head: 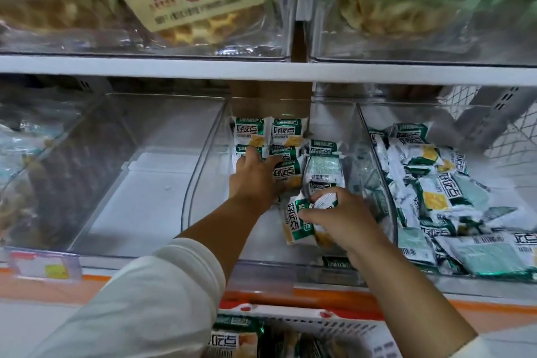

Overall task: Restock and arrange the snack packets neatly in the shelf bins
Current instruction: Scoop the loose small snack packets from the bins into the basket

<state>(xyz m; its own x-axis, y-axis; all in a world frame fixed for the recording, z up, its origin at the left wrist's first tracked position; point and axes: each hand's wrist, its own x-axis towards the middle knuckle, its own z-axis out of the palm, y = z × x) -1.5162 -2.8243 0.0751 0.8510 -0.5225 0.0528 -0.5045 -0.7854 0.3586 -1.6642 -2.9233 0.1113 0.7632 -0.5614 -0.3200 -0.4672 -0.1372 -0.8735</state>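
Task partway: middle bin (200, 177) holds neat back rows (270, 131), front mostly bare; left hand (255, 180) presses rows, fingers straight; right hand (345, 218) pinches green packet (294, 222); basket (290, 312) stock waits.

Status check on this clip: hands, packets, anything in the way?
Left hand pressing stacked green-and-white snack packets in middle clear plastic bin. Right hand gripping one green-and-white packet near bin front. No obstruction seen.
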